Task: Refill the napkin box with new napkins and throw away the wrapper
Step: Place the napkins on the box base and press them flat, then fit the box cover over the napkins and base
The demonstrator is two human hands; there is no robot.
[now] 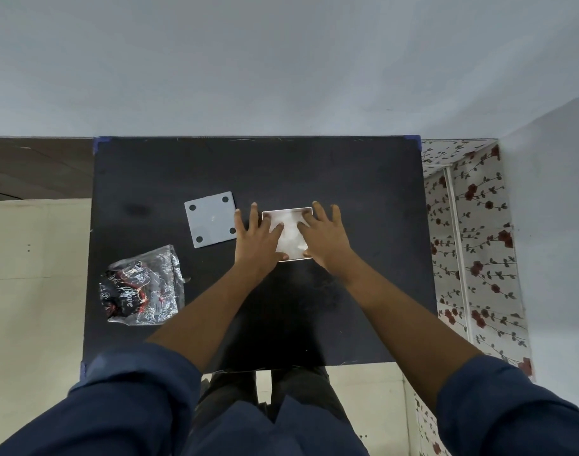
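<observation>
Now both hands, left hand and right hand, fingers spread flat, press napkins into the napkin box; next, likely, the lid left of it, then the wrapper.

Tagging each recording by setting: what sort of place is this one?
Probably a room in a home, not a workshop: a small black table against a plain pale wall, a rose-patterned fabric cabinet beside it, and pale floor tiles.
</observation>
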